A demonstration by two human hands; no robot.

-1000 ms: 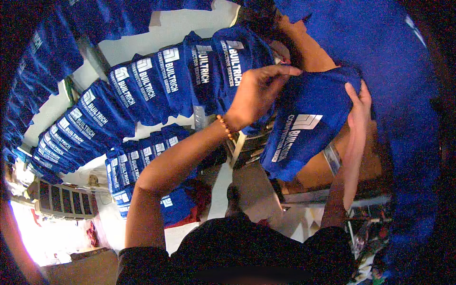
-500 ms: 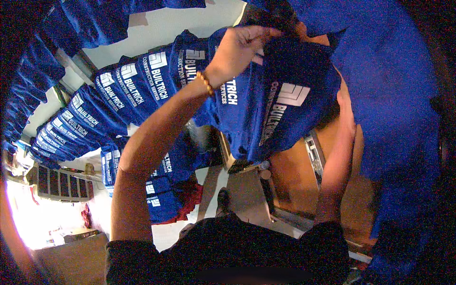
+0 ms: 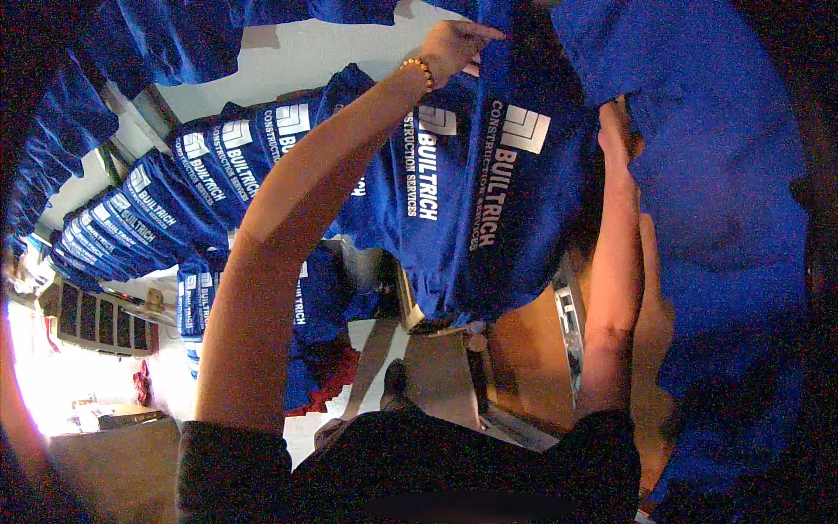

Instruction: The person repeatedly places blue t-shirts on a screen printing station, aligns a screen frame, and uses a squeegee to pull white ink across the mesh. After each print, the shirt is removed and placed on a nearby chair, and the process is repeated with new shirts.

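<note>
So the blue printed shirt panel [image 3: 537, 210] is hanging right between the person's hands, overlapping the next printed panel [image 3: 428, 192] in the row on its left. Left hand [image 3: 458, 45] is up near its top edge, index finger stretched out, the others curled; can't tell if it's pinching anything. Right hand [image 3: 618, 127] is by the upper right edge, fingers bent, but the big blue cloth [image 3: 716, 236] beside it muddies things, so no clue whether it's gripping. I'd guess it handles like ordinary tee fabric: light, floppy, not really slippery or fragile, quick to crease. Best hold is probably both top corners, clear of the print. As for writing, there's a squarish white emblem [image 3: 522, 129] plus two lines of white capitals, one big, one small, running sideways down the cloth. Neighbours carry matching print.
</note>
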